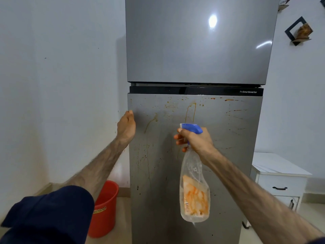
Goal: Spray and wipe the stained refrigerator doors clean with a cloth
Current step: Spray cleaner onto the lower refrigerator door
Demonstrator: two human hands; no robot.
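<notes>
White walls are seen on both sides of a grey two-door refrigerator (195,85), which fills the middle of the head view. Its upper door (198,41) is seen clean and glossy, with a lamp reflected near its right side. The lower door (228,155) is marked with orange-brown splashes and drips, thickest along its top edge and down its left half. The left edge of the lower door is touched by the left hand (126,126), whose fingers are curled round that edge; how tightly it is gripped cannot be told. A clear spray bottle (194,187) with a blue head and an orange label is held by the right hand (195,140) in front of the middle of the lower door, the fingers wrapped round its neck and trigger. A red bucket (105,208) is seen on the floor at the refrigerator's lower left corner, and a white cabinet (279,180) stands to its right
</notes>
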